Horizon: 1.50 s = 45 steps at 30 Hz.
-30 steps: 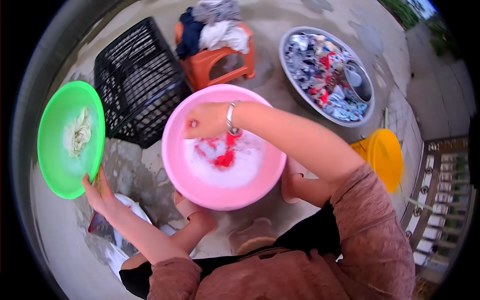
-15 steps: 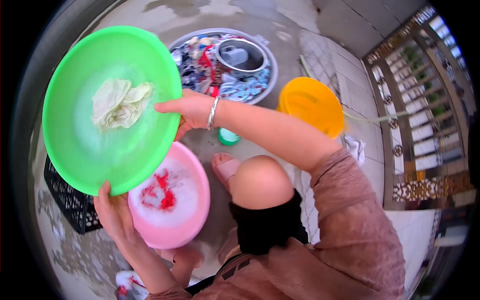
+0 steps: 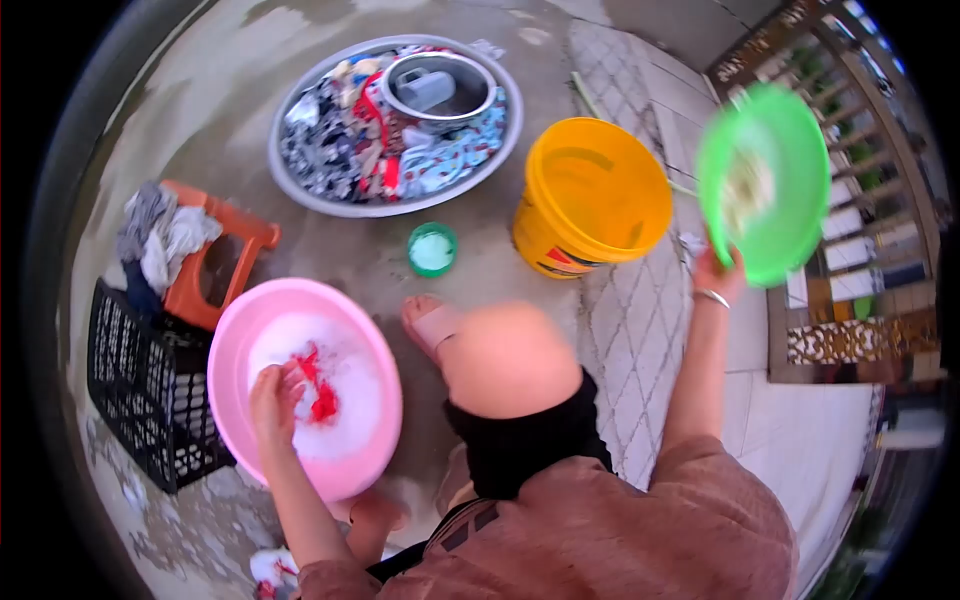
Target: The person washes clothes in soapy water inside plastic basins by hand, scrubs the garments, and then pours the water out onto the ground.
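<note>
My right hand grips the rim of a green basin held out to the far right, tilted, with a pale cloth inside; the basin is blurred by motion. My left hand is over the left part of a pink basin, its fingers loosely bent and holding nothing that I can see. White suds fill the pink basin, and a red cloth pokes through them beside my left fingers.
A large grey tub of clothes carries a metal pot with a plastic mug. Nearby stand a yellow bucket, a small green tub, an orange stool with clothes, and a black crate. A railing borders the right.
The green basin has swung from the upper left to the far right in my right hand. My left hand has let go of its rim and moved over the pink basin.
</note>
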{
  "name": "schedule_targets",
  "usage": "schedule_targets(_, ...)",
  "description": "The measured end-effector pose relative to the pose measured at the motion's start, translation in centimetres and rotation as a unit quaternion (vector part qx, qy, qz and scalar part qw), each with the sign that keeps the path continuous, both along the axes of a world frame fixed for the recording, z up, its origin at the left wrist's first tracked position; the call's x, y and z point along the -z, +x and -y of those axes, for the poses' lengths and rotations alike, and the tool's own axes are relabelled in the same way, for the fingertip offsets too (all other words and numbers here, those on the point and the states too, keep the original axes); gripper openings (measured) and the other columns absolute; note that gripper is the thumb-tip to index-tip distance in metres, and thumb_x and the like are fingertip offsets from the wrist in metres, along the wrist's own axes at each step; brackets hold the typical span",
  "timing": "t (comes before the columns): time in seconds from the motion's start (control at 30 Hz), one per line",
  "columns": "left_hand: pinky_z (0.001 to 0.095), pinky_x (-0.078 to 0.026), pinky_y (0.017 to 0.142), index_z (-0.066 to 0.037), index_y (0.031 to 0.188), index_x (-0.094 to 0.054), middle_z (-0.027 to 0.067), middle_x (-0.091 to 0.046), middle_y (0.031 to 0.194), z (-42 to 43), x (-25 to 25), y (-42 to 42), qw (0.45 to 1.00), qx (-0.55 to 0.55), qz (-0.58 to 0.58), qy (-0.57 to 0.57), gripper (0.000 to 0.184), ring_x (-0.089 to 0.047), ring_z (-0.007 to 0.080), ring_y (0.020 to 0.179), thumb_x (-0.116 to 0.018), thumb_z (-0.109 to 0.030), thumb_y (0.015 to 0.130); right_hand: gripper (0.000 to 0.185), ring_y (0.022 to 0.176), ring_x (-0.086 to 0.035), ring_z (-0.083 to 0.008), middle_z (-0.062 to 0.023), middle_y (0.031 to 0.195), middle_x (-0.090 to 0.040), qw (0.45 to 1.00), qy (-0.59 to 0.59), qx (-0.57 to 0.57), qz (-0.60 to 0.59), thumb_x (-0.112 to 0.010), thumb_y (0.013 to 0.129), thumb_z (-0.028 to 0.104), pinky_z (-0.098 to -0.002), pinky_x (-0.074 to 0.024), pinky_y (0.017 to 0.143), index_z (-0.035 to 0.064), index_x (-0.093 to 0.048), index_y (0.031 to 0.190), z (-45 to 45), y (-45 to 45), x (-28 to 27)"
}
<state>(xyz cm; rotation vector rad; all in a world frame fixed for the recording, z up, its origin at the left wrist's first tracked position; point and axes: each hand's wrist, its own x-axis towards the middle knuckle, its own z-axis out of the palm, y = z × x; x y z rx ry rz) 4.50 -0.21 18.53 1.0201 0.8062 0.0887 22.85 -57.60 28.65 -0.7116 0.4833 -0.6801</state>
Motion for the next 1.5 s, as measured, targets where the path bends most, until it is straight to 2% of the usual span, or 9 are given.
schedule_targets(0.17, 0.0338, -0.043, 0.059, -0.006, 0.083, -0.051, 0.006, -0.057, 0.078, -2.1, 7.5, -5.8, 0.98, -0.088, -0.082, -0.159, 0.012, -0.053, 0.0206, 0.068, -0.047, -0.014, 0.076, 0.029, 0.073, -0.055, -0.026, -0.0141, 0.088, -0.053, 0.984, 0.036, 0.156, -0.075, -0.04, 0.077, 0.017, -0.0336, -0.0506, 0.058, 0.0022, -0.049, 0.1, 20.8, -9.0, 14.5)
schedule_targets(0.4, 0.0359, -0.04, 0.065, -0.007, 0.079, -0.048, 0.0053, -0.055, 0.08, -2.3, 10.3, -9.6, 0.96, -0.147, -0.201, -0.125, 0.009, -0.05, 0.0201, 0.074, -0.046, -0.015, 0.075, 0.028, 0.069, -0.054, -0.0207, -0.0104, 0.086, -0.053, 0.892, 0.07, 0.343, -0.286, -0.042, 0.078, 0.02, -0.025, -0.0496, 0.049, 0.0025, -0.05, 0.099, 14.2, -16.4, 17.2)
schedule_targets(0.53, 0.0399, -0.036, 0.073, -0.009, 0.084, -0.049, 0.0039, -0.053, 0.081, -1.1, 10.2, -9.4, 0.955, -0.125, -0.245, -0.111, 0.013, -0.046, 0.0196, 0.081, -0.047, -0.017, 0.074, 0.019, 0.069, -0.053, -0.015, -0.005, 0.076, -0.054, 0.842, -0.119, 0.229, -0.474, -0.045, 0.076, 0.018, -0.0203, -0.0464, 0.048, 0.0049, -0.053, 0.089, 15.6, -15.0, 21.1)
schedule_targets(0.8, 0.0492, -0.033, 0.078, -0.01, 0.107, -0.044, 0.0091, -0.039, 0.108, -1.2, 12.4, -10.7, 0.947, -0.156, -0.251, -0.128, 0.037, -0.036, 0.0285, 0.098, -0.051, -0.024, 0.073, 0.017, 0.058, -0.051, -0.0055, 0.0036, 0.071, -0.055, 0.877, -0.22, -0.384, -0.189, -0.045, 0.081, 0.024, -0.0128, -0.0423, 0.052, 0.011, -0.053, 0.09, -2.9, 7.8, 1.4)
schedule_targets(0.97, 0.0429, -0.043, 0.062, -0.008, 0.109, -0.043, 0.0109, -0.044, 0.1, -0.6, 12.6, -10.0, 0.936, -0.197, -0.273, -0.102, 0.039, -0.043, 0.0265, 0.088, -0.049, -0.025, 0.075, 0.019, 0.054, -0.041, -0.0018, 0.0056, 0.064, -0.047, 0.56, -0.508, -0.641, -0.13, -0.047, 0.08, 0.02, -0.0145, -0.0326, 0.046, 0.0105, -0.052, 0.096, -32.1, 9.9, -7.3)
schedule_targets(1.17, 0.0311, -0.03, 0.034, -0.012, 0.106, -0.048, 0.0057, -0.046, 0.068, -0.7, 26.2, -14.9, 0.974, -0.093, -0.141, -0.149, 0.033, -0.037, 0.0163, 0.046, -0.043, -0.027, 0.077, 0.02, 0.062, -0.052, -0.0088, -0.0012, 0.073, -0.054, 0.115, -0.542, -0.828, -0.086, -0.051, 0.076, 0.022, -0.0233, -0.0446, 0.052, 0.0085, -0.053, 0.091, -51.1, -0.2, 9.9)
schedule_targets(1.23, 0.0405, -0.04, 0.047, -0.011, 0.114, -0.042, 0.0085, -0.049, 0.085, -0.6, 15.6, -10.2, 0.924, -0.161, -0.225, -0.263, 0.04, -0.045, 0.0217, 0.062, -0.042, -0.03, 0.079, 0.034, 0.07, -0.054, -0.0157, -0.0085, 0.083, -0.055, 0.036, -0.529, -0.836, -0.14, -0.053, 0.071, 0.03, -0.0311, -0.0458, 0.059, 0.0081, -0.052, 0.097, -53.4, -3.7, 15.3)
schedule_targets(1.4, 0.058, -0.015, 0.085, -0.011, 0.125, -0.018, 0.011, -0.018, 0.127, -0.8, 13.8, -9.3, 0.889, -0.214, -0.141, -0.378, 0.065, -0.021, 0.0326, 0.112, -0.04, -0.048, 0.076, 0.043, 0.09, -0.049, -0.031, -0.0165, 0.094, -0.053, 0.243, -0.875, -0.417, 0.049, -0.052, 0.071, 0.029, -0.0392, -0.0355, 0.082, 0.0029, -0.046, 0.105, -53.9, -11.6, 27.9)
schedule_targets(1.5, 0.0567, -0.021, 0.087, -0.009, 0.123, -0.027, 0.0138, -0.03, 0.123, -1.7, 12.5, -6.8, 0.847, -0.268, -0.217, -0.404, 0.061, -0.031, 0.0315, 0.11, -0.034, -0.05, 0.079, 0.04, 0.09, -0.049, -0.029, -0.0163, 0.098, -0.052, 0.253, -0.644, -0.722, -0.002, -0.05, 0.069, 0.012, -0.0352, -0.0378, 0.078, 0.0038, -0.045, 0.107, -54.2, -15.9, 27.7)
